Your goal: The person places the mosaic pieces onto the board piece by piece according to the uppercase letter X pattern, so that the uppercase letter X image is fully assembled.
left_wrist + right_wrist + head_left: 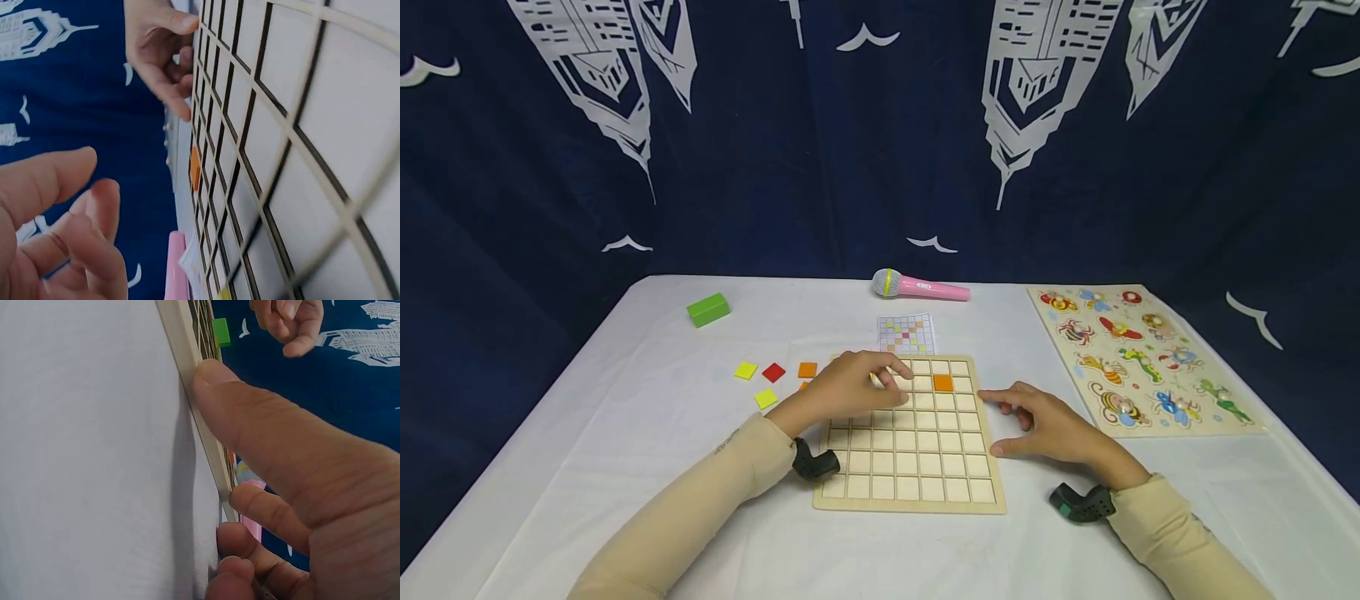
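Wooden grid board [910, 505] on counter [587, 425], orange tile [943, 382] near upper right corner. Left hand [853, 389] above, empty, fingers loosely bent; right hand [1048, 427] relaxed, thumb touching right edge. Best: brace board lightly, seat tiles flat, square within cells.

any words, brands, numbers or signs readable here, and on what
No text is readable.
Pink microphone: small white marking, too small to read.
Left sleeve: small dark marking, too small to read.
Printed card: colored squares; any writing too small to read.
Grid board: no writing visible.
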Tool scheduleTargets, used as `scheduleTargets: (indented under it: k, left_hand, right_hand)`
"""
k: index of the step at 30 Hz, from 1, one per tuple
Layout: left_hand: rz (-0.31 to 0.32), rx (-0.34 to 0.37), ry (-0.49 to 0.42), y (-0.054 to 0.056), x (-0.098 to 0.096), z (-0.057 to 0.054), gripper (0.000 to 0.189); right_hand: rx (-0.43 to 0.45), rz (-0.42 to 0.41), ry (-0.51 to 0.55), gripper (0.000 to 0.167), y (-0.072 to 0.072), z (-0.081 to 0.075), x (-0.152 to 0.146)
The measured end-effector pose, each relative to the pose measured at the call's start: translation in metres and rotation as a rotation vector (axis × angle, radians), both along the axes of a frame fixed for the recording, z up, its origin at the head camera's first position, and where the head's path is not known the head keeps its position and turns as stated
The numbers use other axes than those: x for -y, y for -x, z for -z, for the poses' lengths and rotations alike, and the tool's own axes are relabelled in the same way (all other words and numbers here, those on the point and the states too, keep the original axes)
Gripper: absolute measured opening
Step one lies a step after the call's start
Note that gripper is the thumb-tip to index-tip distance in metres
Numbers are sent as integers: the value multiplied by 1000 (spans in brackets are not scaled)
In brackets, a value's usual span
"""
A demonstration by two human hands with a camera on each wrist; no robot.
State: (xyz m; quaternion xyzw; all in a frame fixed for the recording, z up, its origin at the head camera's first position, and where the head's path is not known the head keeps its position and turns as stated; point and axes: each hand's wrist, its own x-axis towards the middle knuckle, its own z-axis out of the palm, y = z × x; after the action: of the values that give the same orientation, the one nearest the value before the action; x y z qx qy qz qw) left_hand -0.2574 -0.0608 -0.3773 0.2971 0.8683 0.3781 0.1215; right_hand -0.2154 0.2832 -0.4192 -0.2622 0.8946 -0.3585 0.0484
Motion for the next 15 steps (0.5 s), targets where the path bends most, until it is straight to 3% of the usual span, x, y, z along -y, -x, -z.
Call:
scheduleTargets:
  k: [15]
  left_hand:
    - [56,146,-207,5,76,-7,41]
  right_hand:
    - [-13,-8,8,73,1,3,-2]
